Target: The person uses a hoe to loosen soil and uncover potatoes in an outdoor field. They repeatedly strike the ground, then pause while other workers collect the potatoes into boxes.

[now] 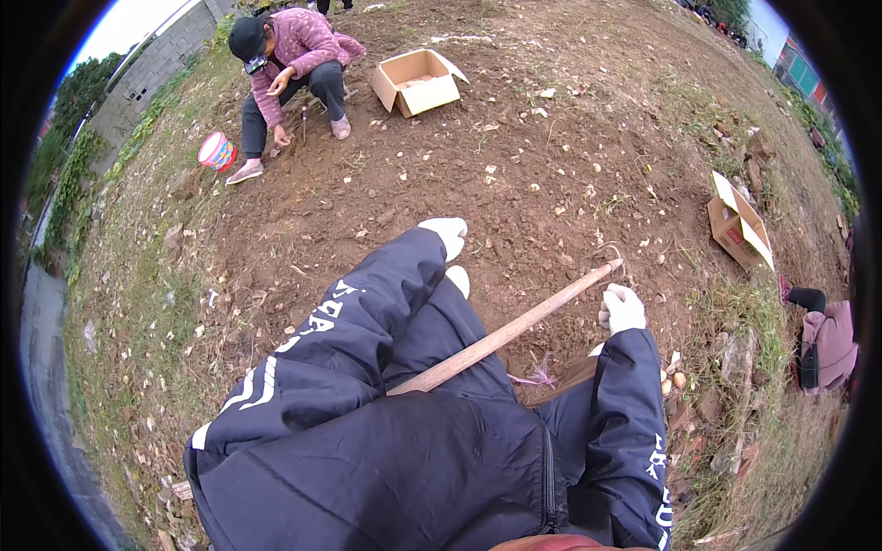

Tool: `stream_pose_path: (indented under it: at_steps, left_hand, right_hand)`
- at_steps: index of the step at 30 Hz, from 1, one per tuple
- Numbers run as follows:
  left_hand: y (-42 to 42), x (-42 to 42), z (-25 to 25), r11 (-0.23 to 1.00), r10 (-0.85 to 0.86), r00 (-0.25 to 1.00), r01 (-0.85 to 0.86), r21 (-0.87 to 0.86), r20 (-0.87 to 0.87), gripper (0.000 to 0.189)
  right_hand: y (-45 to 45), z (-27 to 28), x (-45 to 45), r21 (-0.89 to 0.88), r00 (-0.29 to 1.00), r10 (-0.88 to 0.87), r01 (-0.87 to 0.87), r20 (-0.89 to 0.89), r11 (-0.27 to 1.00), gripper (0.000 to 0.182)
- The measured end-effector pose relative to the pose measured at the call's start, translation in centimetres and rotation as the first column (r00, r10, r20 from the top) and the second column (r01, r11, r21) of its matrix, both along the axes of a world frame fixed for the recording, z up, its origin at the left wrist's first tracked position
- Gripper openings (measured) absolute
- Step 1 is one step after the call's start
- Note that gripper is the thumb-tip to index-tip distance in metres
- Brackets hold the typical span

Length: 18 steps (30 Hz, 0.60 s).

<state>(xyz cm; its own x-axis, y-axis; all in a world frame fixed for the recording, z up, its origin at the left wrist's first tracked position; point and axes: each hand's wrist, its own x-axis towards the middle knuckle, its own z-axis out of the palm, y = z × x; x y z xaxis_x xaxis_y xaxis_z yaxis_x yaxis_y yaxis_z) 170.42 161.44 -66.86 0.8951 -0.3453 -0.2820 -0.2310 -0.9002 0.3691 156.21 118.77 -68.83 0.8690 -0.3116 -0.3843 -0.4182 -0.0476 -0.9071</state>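
My left hand [448,235], in a white glove, is near the left knee above the brown soil; its fingers are partly turned away, so any hold is unclear. A white-gloved right hand [621,308] of mine has its fingers curled in, with nothing visible in them, just below the end of a wooden pole [513,332]. The pole slants across my lap and passes under my left sleeve. A tuft of pinkish fibre [542,372] lies on the ground between my legs. Small pale pieces are scattered over the soil.
A person [296,69] in a pink jacket crouches at upper left beside a colourful bucket [218,151]. An open cardboard box [426,93] stands near them, another [741,224] at right. Stones and grass line the right side, where another person [827,348] is partly visible.
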Motion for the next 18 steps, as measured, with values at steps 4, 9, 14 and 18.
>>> stream_pose_path:
  at_steps: [4, 9, 14, 18]
  left_hand:
    - [0.02, -0.10, 0.03, 1.000, -0.009, 1.000, 0.009, 0.003, 0.019, 0.031]
    - [0.02, -0.04, -0.11, 1.000, -0.006, 1.000, 0.006, 0.008, 0.017, 0.032]
    - [-0.08, -0.08, 0.13, 1.000, -0.017, 1.000, 0.017, 0.026, 0.008, 0.032]
    - [-0.14, -0.19, 0.53, 1.000, -0.007, 1.000, 0.007, 0.026, -0.023, 0.033]
  right_hand:
    - [-0.08, -0.03, 0.04, -0.019, 0.999, 0.036, -0.036, 0.015, 0.999, 0.031]
    - [-0.04, -0.10, 0.09, -0.011, 1.000, 0.030, -0.030, 0.001, 0.999, 0.033]
    - [0.00, -0.07, -0.05, -0.036, 0.998, 0.056, -0.055, 0.028, 0.998, 0.033]
    - [-0.09, -0.22, -0.06, -0.010, 0.998, 0.057, -0.057, 0.022, 0.998, 0.033]
